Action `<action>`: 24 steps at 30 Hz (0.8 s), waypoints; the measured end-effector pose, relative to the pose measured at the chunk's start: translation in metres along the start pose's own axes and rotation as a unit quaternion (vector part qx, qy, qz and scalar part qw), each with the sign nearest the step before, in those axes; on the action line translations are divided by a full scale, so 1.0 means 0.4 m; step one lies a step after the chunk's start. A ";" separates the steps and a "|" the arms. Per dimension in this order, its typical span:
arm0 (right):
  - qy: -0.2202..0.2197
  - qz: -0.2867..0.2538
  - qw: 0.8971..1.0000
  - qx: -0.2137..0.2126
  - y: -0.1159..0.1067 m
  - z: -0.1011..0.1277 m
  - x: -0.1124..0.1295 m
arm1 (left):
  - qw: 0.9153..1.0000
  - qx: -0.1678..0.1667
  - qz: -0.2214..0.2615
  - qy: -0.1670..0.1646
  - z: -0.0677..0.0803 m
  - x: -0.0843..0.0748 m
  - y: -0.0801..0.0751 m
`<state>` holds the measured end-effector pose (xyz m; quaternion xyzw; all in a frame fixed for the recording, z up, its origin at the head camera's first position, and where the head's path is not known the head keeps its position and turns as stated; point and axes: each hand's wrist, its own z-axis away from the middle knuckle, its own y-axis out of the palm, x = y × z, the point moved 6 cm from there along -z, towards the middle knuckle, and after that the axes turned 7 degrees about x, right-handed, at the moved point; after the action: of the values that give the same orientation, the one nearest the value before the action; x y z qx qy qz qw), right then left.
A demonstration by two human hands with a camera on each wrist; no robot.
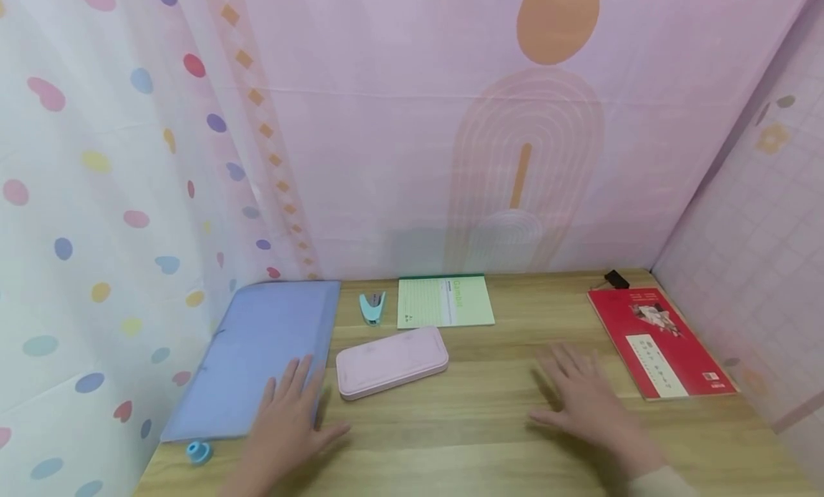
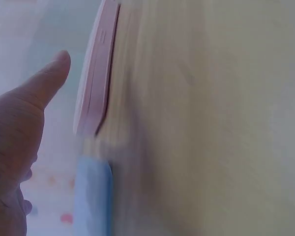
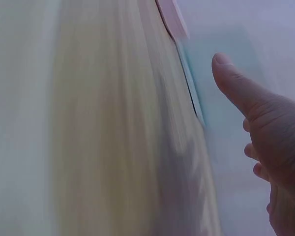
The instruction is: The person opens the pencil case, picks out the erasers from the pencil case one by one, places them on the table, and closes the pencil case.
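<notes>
Both hands flat and spread, holding nothing: left hand [image 1: 286, 418] with fingertips on folder [image 1: 257, 354], just left of pink case [image 1: 391, 361]; right hand [image 1: 582, 400] on table [image 1: 463, 425], well right of case, near red book [image 1: 659, 343].

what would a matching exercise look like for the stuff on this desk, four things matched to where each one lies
Things:
1. folder
2. pencil case
3. red book
4. stapler

Places:
A. far right of the desk, beyond the right hand
B. at the back, between the folder and the green notepad
C. left edge of the desk, under the fingers of the left hand
D. middle of the desk, in front of the green notepad

Pairs: 1-C, 2-D, 3-A, 4-B
</notes>
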<state>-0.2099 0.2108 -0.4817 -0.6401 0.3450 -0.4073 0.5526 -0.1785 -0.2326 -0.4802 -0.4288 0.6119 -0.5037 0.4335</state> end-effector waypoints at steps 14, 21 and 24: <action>-0.150 0.022 0.987 0.054 0.070 -0.315 0.318 | 0.996 0.038 -0.001 0.081 -0.183 -0.107 0.052; -0.179 0.028 0.981 0.068 0.103 -0.381 0.354 | 0.995 0.062 -0.001 0.075 -0.205 -0.099 0.082; -0.190 0.037 0.978 0.070 0.124 -0.397 0.364 | 0.995 0.064 0.004 0.073 -0.204 -0.089 0.094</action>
<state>-0.2901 0.0056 -0.5012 -0.6524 0.2275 -0.2805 0.6664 -0.2513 -0.1737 -0.5044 -0.3602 0.6101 -0.5701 0.4159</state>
